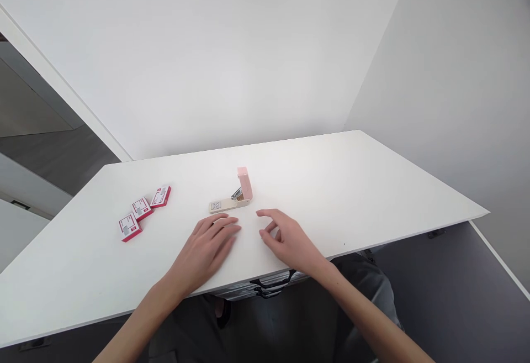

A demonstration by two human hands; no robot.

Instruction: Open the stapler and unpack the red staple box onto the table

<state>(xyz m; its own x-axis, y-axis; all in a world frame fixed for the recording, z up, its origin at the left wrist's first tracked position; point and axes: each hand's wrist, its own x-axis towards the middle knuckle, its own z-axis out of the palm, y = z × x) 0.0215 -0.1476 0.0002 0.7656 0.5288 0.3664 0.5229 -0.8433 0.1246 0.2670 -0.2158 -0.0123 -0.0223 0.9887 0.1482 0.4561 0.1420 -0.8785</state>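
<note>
A pink and cream stapler [245,186] stands on the white table, its pink top swung up and its metal inner part showing. My left hand [207,247] rests on the tabletop just in front of the stapler's cream base, palm down with the fingers stretched out and nothing held. To the right, my right hand [287,241] is near the hinge end of the stapler, apart from it. Its thumb and index finger are spread apart, the other fingers curl inward, and nothing shows between them.
Three small red and white boxes [141,208] lie in a slanting row on the left of the white table [331,186]. A white wall [232,59] rises behind it. Below the front edge are black handles [273,283] and my legs.
</note>
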